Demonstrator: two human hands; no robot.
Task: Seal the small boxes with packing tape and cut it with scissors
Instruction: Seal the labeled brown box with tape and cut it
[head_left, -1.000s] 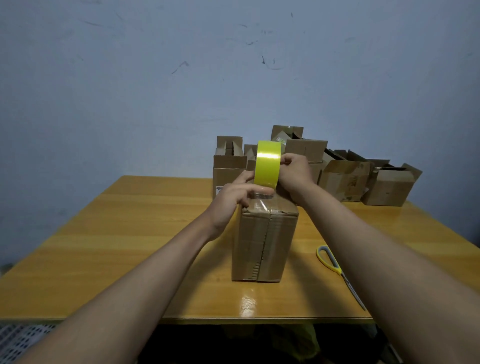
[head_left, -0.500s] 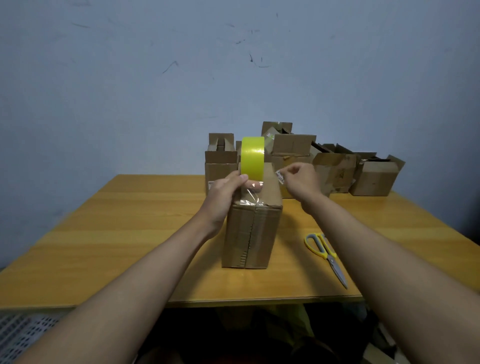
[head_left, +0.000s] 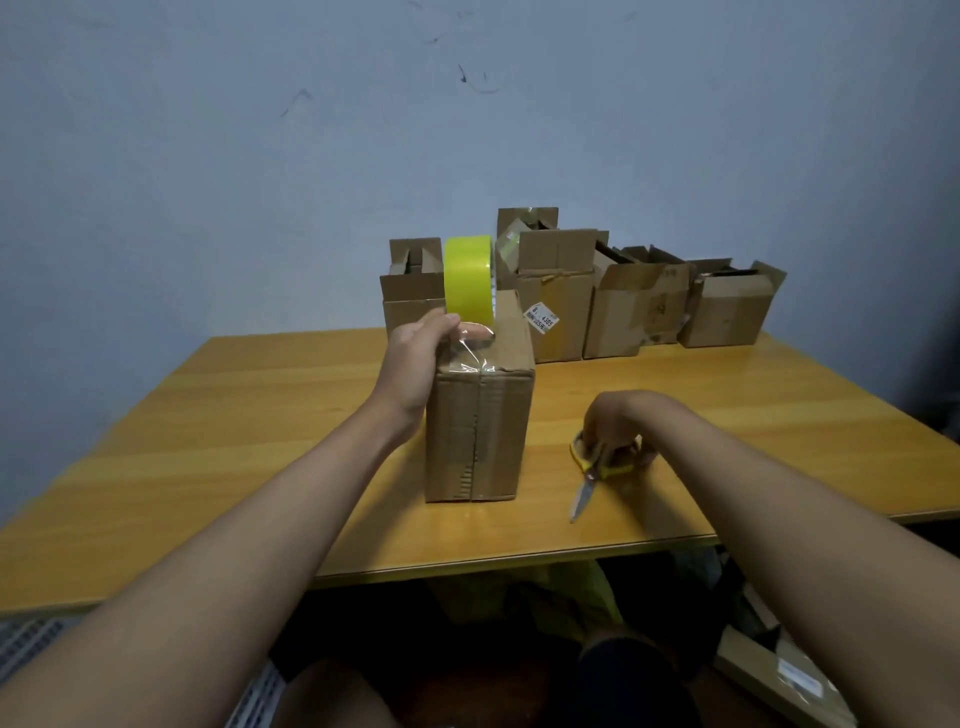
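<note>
Up and to the left of the right hand (head_left: 615, 428), whose fingers curl over the yellow scissors handles (head_left: 605, 460) on the table (head_left: 260, 415), stands the tape roll (head_left: 468, 280). Left hand (head_left: 415, 358) pins the clear strip to the box (head_left: 480, 415); blades point toward the viewer.
</note>
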